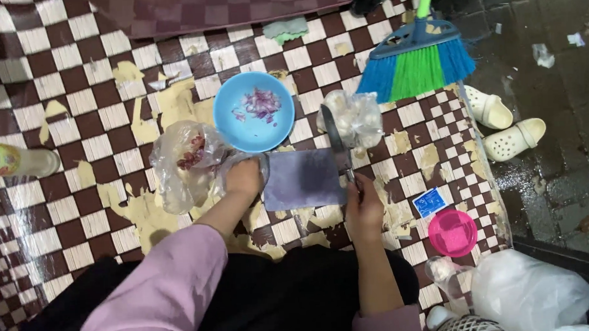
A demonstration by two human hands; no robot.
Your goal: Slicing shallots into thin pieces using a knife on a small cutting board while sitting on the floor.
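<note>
pink sleeves frame the near edge, both forearms reaching out over a worn checkered floor mat (79, 153). right hand (363, 209) is closed on the handle of a knife (336, 141), blade pointing away and lying across the far right corner of a grey cutting board (305, 179). left hand (244, 177) sits at the board's left edge, fingers tucked into the mouth of a clear bag (187, 163) that holds reddish onion pieces; whether it pinches anything inside i cannot tell, the plastic hides the fingertips.

board itself looks bare, so the step in hand seems to be fetching the next piece from the bag for cutting. the next move would call for drawing a piece out cleanly, setting it flat on the board, and bringing the blade back from the corner with the left fingers kept out of its way.

just beyond the board stands a blue bowl (253, 111) with a small heap of chopped purple onion. right of it, touching the knife's blade, a second clear bag (358, 117) of pale pieces. to the right a pink lid (452, 232), farther off a broom (418, 60) and white clogs (502, 122).
</note>
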